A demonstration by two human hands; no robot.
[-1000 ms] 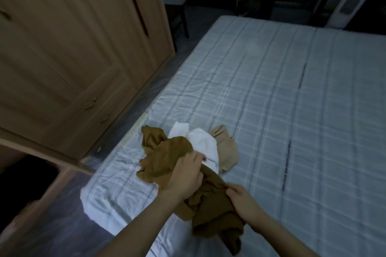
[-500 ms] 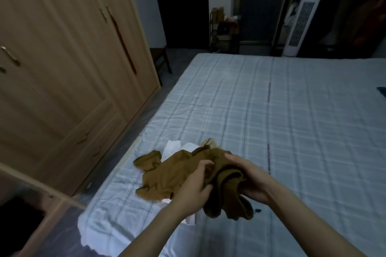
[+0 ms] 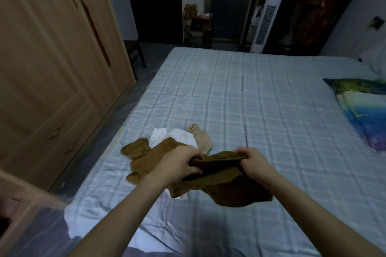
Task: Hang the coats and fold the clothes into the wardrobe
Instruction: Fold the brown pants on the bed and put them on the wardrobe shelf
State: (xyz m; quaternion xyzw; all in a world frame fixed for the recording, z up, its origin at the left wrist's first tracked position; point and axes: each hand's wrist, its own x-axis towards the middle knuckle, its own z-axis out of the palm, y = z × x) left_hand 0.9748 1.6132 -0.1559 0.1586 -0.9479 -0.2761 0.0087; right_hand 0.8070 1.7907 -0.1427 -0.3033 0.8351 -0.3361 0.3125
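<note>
A brown garment (image 3: 225,185) is lifted off the bed (image 3: 261,106) near its front left corner. My left hand (image 3: 177,165) grips one end of its upper edge and my right hand (image 3: 253,162) grips the other, with the edge stretched between them. The rest of the brown cloth hangs below and trails left onto the sheet. Behind it lie a white garment (image 3: 177,136) and a beige garment (image 3: 201,139), partly covered. The wooden wardrobe (image 3: 52,58) stands along the left with its doors closed.
A colourful pillow (image 3: 363,110) lies at the bed's right edge. A narrow floor strip (image 3: 117,123) runs between bed and wardrobe. A wooden ledge (image 3: 25,194) juts out at the lower left. A white tower fan (image 3: 265,23), shelf and dark door stand at the far end.
My hands have moved apart and spread the brown garment's edge between them. The camera has tilted up, bringing more of the room into view.
</note>
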